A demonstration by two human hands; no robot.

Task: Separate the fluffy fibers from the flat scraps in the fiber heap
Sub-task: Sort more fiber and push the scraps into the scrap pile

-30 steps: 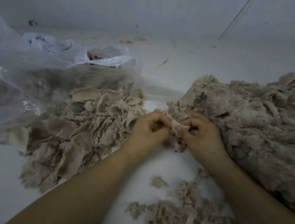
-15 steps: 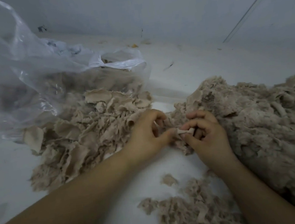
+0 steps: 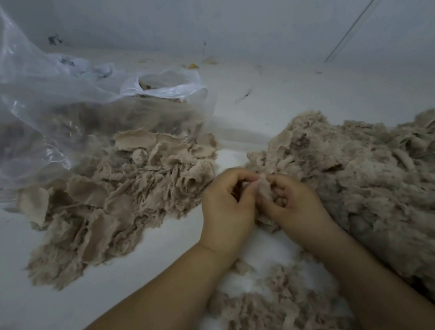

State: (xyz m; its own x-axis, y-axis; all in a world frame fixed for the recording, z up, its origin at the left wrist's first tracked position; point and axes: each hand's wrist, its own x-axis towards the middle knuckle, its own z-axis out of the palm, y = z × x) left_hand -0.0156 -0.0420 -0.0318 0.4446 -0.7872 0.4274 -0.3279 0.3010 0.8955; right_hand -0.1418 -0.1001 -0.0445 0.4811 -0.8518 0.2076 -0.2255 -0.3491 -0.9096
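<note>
While both hands meet at the heap's near-left edge, curled fingers [image 3: 251, 188] clamp one small tuft [image 3: 264, 192] between them.

Left hand [image 3: 226, 207] and right hand [image 3: 294, 202] each pinch that tuft, thumbs and fingertips pressed together on it. Just right of them the fluffy fiber heap [image 3: 375, 182] spreads toward the white worktop's [image 3: 166, 252] right edge. Flat scraps [image 3: 122, 197] lie piled on the left, touching a clear plastic bag [image 3: 42, 114] at the far-left corner. A smaller shredded pile [image 3: 275, 304] sits at the near edge between the forearms. No writing or label is legible anywhere.
</note>
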